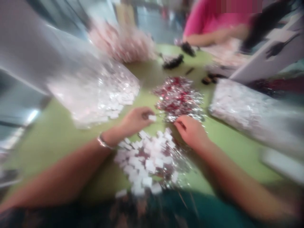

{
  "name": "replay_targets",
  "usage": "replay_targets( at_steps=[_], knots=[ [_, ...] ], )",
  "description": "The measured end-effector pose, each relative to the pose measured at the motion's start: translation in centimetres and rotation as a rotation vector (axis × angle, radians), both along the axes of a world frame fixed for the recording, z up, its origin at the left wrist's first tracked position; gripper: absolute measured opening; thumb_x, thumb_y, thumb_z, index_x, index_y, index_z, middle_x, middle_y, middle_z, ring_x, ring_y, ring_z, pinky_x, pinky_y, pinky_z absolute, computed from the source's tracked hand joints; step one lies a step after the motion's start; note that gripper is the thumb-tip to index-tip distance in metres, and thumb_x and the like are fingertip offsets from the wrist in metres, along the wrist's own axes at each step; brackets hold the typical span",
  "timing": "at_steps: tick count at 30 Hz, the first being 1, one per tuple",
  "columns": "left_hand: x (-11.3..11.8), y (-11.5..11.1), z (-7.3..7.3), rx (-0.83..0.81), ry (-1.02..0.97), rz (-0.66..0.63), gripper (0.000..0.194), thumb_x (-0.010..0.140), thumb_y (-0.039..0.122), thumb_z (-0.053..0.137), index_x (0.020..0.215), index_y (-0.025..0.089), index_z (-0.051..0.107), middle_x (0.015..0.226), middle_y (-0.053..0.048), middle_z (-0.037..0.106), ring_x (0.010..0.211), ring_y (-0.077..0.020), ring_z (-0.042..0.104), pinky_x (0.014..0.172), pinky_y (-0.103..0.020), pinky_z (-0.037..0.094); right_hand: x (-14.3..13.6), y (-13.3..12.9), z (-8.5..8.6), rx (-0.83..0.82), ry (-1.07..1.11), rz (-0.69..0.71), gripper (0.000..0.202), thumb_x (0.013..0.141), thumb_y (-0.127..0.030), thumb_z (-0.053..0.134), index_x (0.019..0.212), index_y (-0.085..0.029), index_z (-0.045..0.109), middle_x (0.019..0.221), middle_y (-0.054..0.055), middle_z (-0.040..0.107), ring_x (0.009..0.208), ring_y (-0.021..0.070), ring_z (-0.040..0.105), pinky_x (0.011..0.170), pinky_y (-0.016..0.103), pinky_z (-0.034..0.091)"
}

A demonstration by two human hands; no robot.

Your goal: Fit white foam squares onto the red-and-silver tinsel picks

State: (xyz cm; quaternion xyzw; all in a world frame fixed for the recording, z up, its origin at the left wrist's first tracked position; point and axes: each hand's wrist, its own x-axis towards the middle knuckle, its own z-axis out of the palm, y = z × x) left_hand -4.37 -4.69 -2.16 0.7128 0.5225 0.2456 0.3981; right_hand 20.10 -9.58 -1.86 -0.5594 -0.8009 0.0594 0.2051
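Note:
My left hand [136, 119] pinches a small white card [152, 117] between thumb and fingers, above the green table. Its wrist wears a silver bracelet [104, 141]. My right hand [191, 130] is closed at the near edge of a heap of shiny silver and red pieces [179, 98]. Whatever its fingertips hold is too small and blurred to name. Below both hands lies a loose pile of small white cards [149, 161], with some shiny pieces [181, 161] mixed in on its right side.
A clear plastic bag of white cards [111, 91] lies at left, another filled clear bag [239, 101] at right. Pale pink bundles [125, 42] stand at the back of the green table [78, 145]. Dark bundles [173, 61] lie nearby. Across sits a person in pink [201, 22].

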Motion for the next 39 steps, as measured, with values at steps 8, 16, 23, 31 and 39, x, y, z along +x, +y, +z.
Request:
replay_targets(
  at_steps=[8, 16, 23, 31, 39],
  knots=[
    [1.2, -1.5, 1.3, -0.370, -0.407, -0.008, 0.039, 0.067, 0.030, 0.080, 0.100, 0.013, 0.070, 0.065, 0.000, 0.064, 0.058, -0.0100, 0.056, 0.055, -0.024, 0.046, -1.0, -1.7, 1.2, 0.062, 0.051, 0.160, 0.022, 0.095, -0.025, 0.045, 0.096, -0.020, 0.067, 0.085, 0.004, 0.072, 0.074, 0.0162, 0.063, 0.065, 0.027, 0.041],
    [0.5, -1.0, 0.1, -0.408, -0.460, -0.050, 0.040, 0.070, 0.033, 0.081, 0.104, 0.014, 0.072, 0.071, -0.002, 0.067, 0.057, -0.0084, 0.055, 0.056, -0.023, 0.046, -0.6, -1.6, 1.1, 0.236, -0.023, 0.119, 0.022, 0.095, -0.024, 0.046, 0.086, -0.019, 0.066, 0.079, 0.004, 0.070, 0.070, 0.0156, 0.060, 0.061, 0.028, 0.039],
    [0.1, -1.0, 0.0, -0.405, -0.372, -0.098, 0.041, 0.072, 0.041, 0.080, 0.104, 0.016, 0.074, 0.073, -0.005, 0.070, 0.060, -0.0103, 0.057, 0.055, -0.023, 0.045, -0.8, -1.8, 1.0, 0.273, -0.084, 0.116, 0.024, 0.095, -0.022, 0.046, 0.081, -0.019, 0.065, 0.075, 0.005, 0.067, 0.069, 0.0159, 0.057, 0.059, 0.029, 0.036],
    [0.1, -1.0, -0.2, -0.415, -0.420, -0.115, 0.038, 0.072, 0.042, 0.079, 0.101, 0.018, 0.075, 0.072, -0.004, 0.069, 0.058, -0.0099, 0.055, 0.055, -0.024, 0.045, -0.7, -2.0, 1.2, 0.283, -0.053, 0.142, 0.024, 0.096, -0.022, 0.045, 0.083, -0.018, 0.065, 0.077, 0.005, 0.068, 0.071, 0.0159, 0.057, 0.061, 0.028, 0.038],
    [0.1, -1.0, 0.1, -0.459, -0.441, -0.161, 0.034, 0.072, 0.041, 0.080, 0.098, 0.018, 0.076, 0.069, -0.003, 0.068, 0.055, -0.0083, 0.053, 0.049, -0.021, 0.041, -0.6, -1.8, 0.8, 0.235, -0.013, 0.174, 0.020, 0.094, -0.021, 0.048, 0.082, -0.019, 0.063, 0.078, 0.005, 0.068, 0.070, 0.0159, 0.058, 0.060, 0.028, 0.038]
  ],
)
